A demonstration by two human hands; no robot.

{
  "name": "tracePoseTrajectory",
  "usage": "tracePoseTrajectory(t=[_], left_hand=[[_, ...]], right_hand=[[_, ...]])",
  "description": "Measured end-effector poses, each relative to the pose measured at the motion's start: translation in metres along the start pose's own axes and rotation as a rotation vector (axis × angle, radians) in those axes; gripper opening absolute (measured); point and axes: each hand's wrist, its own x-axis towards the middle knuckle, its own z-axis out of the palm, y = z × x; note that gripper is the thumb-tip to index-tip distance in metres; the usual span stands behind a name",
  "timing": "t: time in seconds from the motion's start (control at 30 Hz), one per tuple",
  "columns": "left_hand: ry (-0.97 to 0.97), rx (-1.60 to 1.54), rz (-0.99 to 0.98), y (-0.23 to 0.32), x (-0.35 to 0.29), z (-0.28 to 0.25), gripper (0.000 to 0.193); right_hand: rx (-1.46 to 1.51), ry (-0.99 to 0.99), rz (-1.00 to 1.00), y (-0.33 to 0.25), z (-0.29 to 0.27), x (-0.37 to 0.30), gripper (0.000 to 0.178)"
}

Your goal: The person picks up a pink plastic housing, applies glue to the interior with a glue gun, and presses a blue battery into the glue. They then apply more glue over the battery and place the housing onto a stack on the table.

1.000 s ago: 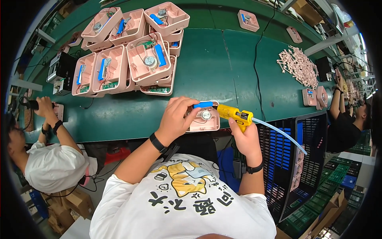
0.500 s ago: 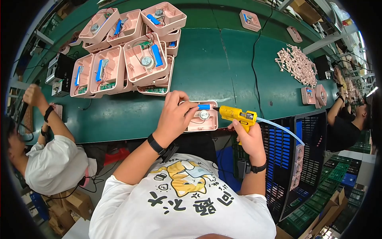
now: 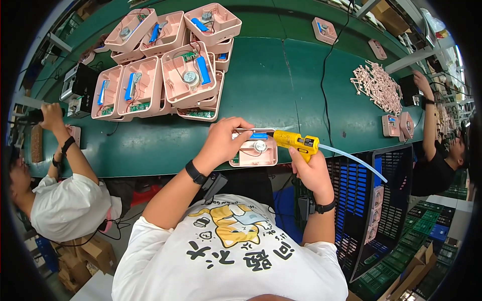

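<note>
At the table's near edge a pink plastic housing (image 3: 271, 156) lies open side up, with a round silver motor-like part (image 3: 259, 146) and a blue cylindrical battery (image 3: 259, 136) inside. My left hand (image 3: 222, 139) is closed on the housing's far left side, its thumb inside by the battery's left end and its fingers over the far wall. A yellow hot glue gun (image 3: 296, 142) is gripped in my right hand (image 3: 312, 170). Its nozzle points left into the housing, close to the battery's right end. A long translucent glue stick (image 3: 354, 158) trails from its back.
Stacked pink housings (image 3: 193, 75) with batteries and wires stand at the far left. Small pink parts (image 3: 376, 85) lie heaped at the right. A black cable (image 3: 325, 85) crosses the green table (image 3: 261, 75). Black crates (image 3: 356, 215) stand right of me; co-workers sit on both sides.
My left fingers have shifted from the battery to the housing's far wall, thumb now pressed inside. The glue gun has tilted slightly, its nozzle still near the battery. The co-worker at right has raised an arm.
</note>
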Motion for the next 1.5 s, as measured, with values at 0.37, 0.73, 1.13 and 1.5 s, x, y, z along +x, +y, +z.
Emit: tracePoseTrajectory(t=[0.37,0.73,1.13,1.5], left_hand=[[0.091,0.039,0.078,-0.002,-0.008,0.005,0.018],[0.055,0.005,0.073,-0.005,-0.007,0.003,0.018],[0.003,0.06,0.138,-0.001,-0.015,-0.008,0.026],[-0.02,0.074,0.122,0.0,-0.015,-0.008,0.026]], right_hand=[[0.16,0.025,0.059,-0.006,-0.001,-0.017,0.03],[-0.086,0.054,-0.023,-0.014,0.002,-0.022,0.026],[0.276,-0.019,0.102,-0.009,-0.001,-0.025,0.035],[0.322,-0.057,0.175,0.008,0.001,-0.018,0.029]])
